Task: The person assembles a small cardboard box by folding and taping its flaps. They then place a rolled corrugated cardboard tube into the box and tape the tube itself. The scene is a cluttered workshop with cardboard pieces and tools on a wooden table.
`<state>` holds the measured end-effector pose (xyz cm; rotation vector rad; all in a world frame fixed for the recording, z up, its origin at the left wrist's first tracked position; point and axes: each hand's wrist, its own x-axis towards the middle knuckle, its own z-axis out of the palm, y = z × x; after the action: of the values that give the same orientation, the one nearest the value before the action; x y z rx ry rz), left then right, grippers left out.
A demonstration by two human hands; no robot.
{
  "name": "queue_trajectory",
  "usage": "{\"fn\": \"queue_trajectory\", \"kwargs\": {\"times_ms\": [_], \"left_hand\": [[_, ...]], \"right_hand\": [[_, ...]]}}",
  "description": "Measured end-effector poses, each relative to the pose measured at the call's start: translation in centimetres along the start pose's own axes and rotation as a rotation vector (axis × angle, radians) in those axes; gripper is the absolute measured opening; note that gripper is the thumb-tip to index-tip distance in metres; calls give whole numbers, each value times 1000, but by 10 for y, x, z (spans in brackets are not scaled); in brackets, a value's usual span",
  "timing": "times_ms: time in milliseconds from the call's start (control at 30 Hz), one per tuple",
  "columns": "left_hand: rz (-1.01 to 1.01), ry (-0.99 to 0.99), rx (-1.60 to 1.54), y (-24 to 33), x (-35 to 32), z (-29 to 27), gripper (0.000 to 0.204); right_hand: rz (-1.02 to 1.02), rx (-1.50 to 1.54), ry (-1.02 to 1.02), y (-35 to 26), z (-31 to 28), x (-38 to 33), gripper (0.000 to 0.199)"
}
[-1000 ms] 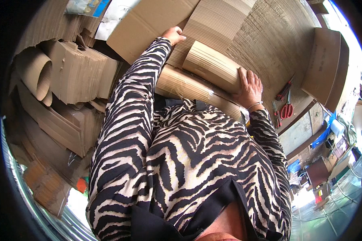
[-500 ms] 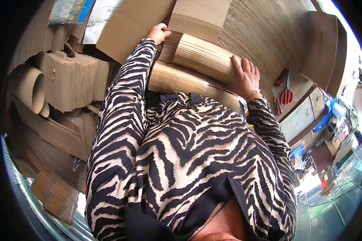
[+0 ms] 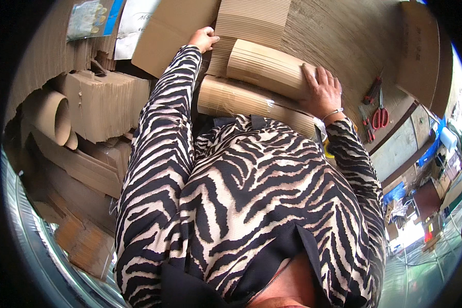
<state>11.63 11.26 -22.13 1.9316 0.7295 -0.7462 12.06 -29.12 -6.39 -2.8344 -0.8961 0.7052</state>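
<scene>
Around hands: cardboard stacks [image 3: 102, 105] (workshop)

1. The blouse [image 3: 251, 195] is zebra-striped, black on cream, with a black collar.
2. The corrugated cardboard stacks [image 3: 264, 66] are plain tan-brown.
3. The scissors [image 3: 380, 115] have red handles.
4. The wrist bangle [image 3: 331, 113] is silver.
5. The cardboard tube [image 3: 49, 115] is brown.
6. The tarpaulin [image 3: 430, 149] at right is blue.

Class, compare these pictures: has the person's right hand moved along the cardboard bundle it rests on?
No. The right hand lies flat on the same right end of the upper cardboard bundle; its shift in the picture matches the whole scene, red scissors included.
</scene>
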Motion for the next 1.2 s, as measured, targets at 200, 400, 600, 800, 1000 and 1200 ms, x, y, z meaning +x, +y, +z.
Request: {"fn": "queue_trajectory", "kwargs": {"times_ms": [200,400,600,800,1000,1200], "left_hand": [[-9,19,-47,-11,5,1,22],[-25,-32,24,-1,0,10,17],[111,247,84,-44,11,16,15],[807,580,66,62,-98,34,27],[1016,193,555,99,-166,74,54],[918,144,856,98,-173,94,86]], "right_hand": [[-11,-32,-22,-3,-3,5,99],[-18,10,4,6,1,3,101],[-29,-20,-39,1,-7,7,102],[200,286,198,60,0,-26,87],[767,601,246,129,31,-121,64],[717,1049,17,82,100,-161,65]]}}
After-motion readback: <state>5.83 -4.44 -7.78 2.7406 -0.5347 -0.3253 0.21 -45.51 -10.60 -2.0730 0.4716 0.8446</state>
